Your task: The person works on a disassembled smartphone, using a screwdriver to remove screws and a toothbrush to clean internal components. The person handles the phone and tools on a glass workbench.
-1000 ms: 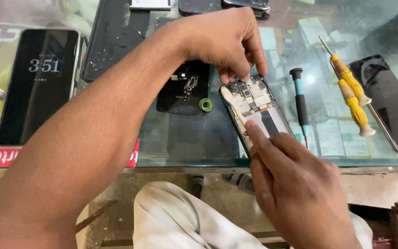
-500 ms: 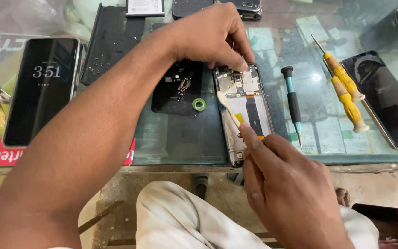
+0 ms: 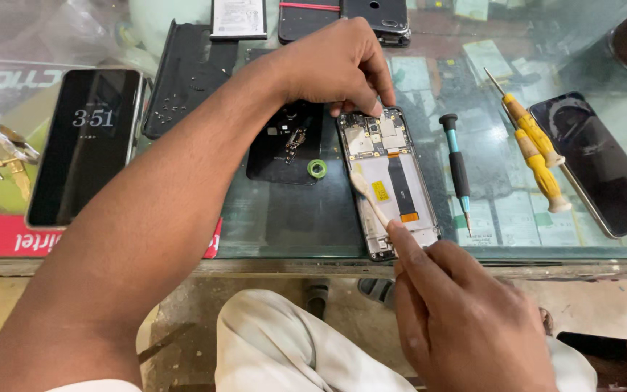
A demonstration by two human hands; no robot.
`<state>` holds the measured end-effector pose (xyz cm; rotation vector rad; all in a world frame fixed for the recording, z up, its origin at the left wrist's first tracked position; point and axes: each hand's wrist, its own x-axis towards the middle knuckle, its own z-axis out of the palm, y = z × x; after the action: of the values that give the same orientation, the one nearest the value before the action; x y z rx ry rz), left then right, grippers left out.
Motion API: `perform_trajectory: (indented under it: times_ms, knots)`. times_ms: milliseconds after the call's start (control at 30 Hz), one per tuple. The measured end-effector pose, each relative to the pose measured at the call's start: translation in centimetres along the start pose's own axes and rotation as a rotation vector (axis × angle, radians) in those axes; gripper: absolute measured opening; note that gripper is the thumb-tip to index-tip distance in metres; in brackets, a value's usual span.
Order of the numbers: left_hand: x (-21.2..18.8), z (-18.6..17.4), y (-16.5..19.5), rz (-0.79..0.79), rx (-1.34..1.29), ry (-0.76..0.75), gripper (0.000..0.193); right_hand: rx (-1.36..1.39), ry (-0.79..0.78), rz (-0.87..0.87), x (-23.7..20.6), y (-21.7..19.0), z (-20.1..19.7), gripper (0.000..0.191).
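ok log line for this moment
left hand: steadies opened phone top | right hand: holds pale pry tool on it | screwdrivers beside

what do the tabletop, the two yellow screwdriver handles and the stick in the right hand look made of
Tabletop: clear glass, glossy; papers show through it and it reflects light.
Yellow screwdriver handles: likely moulded plastic, smooth, slightly shiny, with pale end caps.
Stick in the right hand: pale and matte, possibly plastic or wood; too small to tell.

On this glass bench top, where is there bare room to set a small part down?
Bare glass lies in front of the black back cover, left of the opened phone, and between the teal screwdriver and the yellow screwdrivers. The far edge, by the white battery, is crowded.
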<state>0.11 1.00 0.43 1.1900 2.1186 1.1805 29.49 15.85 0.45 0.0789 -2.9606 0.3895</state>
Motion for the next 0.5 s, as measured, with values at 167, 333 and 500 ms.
perform_trajectory:
  times_ms: [167,333,500]
  knots:
    - [0.1,0.1,-0.4,-0.021,-0.012,0.009,0.018,-0.002,0.038,0.005,0.5,0.1,0.8,0.043]
    - [0.1,0.1,-0.2,-0.024,-0.022,0.008,0.018,0.063,-0.006,0.024,0.3,-0.8,-0.6,0.049]
    - [0.0,0.1,0.1,-0.075,-0.021,0.026,0.017,0.029,0.088,0.023,1.8,-1.4,0.1,0.047]
